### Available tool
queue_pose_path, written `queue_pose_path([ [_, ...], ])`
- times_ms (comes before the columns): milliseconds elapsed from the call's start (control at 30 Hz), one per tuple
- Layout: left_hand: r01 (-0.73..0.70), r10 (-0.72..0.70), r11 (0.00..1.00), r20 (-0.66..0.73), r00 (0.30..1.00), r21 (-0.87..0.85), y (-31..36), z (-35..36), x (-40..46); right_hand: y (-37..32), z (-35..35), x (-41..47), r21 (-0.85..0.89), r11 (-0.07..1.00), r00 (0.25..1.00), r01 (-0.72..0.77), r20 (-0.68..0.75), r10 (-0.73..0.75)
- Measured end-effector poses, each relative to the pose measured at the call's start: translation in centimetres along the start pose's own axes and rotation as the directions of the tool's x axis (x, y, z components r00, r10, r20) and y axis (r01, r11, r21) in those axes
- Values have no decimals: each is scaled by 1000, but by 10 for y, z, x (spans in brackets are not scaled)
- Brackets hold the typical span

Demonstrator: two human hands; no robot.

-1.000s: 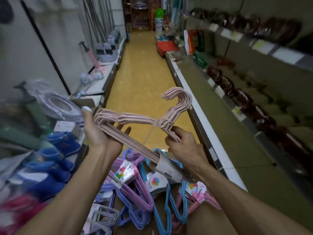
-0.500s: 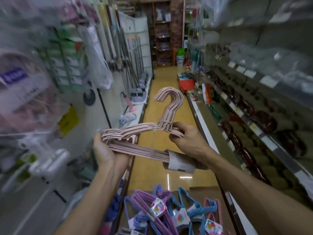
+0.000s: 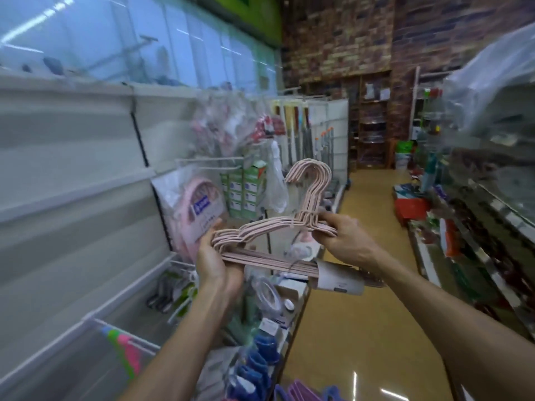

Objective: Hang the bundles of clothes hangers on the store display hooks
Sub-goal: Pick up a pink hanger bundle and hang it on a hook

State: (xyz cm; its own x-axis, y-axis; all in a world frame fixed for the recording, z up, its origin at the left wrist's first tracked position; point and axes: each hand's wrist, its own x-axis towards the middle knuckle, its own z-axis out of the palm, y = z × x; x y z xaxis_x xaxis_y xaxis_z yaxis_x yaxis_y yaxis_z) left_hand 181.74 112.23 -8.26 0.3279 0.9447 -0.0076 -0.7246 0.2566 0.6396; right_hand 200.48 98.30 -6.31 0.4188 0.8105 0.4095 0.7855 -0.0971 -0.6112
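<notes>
A bundle of pale pink clothes hangers (image 3: 278, 227) with a paper sleeve at its right end is held up at chest height between both hands, hooks pointing up. My left hand (image 3: 214, 261) grips the bundle's left shoulder end. My right hand (image 3: 344, 238) pinches the necks just below the hooks. White display hooks (image 3: 208, 160) stick out from the left wall panel, up and left of the bundle. More hanger bundles (image 3: 301, 392) in purple and blue lie at the bottom edge, mostly cut off.
Left is a white slatted wall (image 3: 72, 198) with hanging packaged goods (image 3: 199, 206), green boxes (image 3: 243, 186) and a low shelf of small items. Shelves of goods (image 3: 477, 227) line the right. A yellow aisle floor (image 3: 362, 285) runs ahead to a brick back wall.
The view has tilted up from the pile on the floor toward the left wall. Both hands have raised the pink bundle with it, keeping the same grip.
</notes>
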Motion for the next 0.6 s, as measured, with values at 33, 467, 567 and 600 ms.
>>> queue_pose_path([
  [33, -25, 25, 1000, -14, 1000, -12, 11, 2, -3, -10, -3, 5, 8, 1000, 1000, 20, 11, -20],
  [467, -396, 393, 918, -149, 907, 8, 176, -4, -53, -157, 29, 71, 193, 912, 918, 363, 93, -385],
  [567, -466, 464, 884, -184, 867, 35, 212, -21, -73, -198, 45, 78, 221, 861, 863, 459, 120, -491],
  [600, -488, 486, 872, -197, 851, 40, 223, -26, -80, -212, 51, 79, 233, 846, 847, 480, 126, -516],
])
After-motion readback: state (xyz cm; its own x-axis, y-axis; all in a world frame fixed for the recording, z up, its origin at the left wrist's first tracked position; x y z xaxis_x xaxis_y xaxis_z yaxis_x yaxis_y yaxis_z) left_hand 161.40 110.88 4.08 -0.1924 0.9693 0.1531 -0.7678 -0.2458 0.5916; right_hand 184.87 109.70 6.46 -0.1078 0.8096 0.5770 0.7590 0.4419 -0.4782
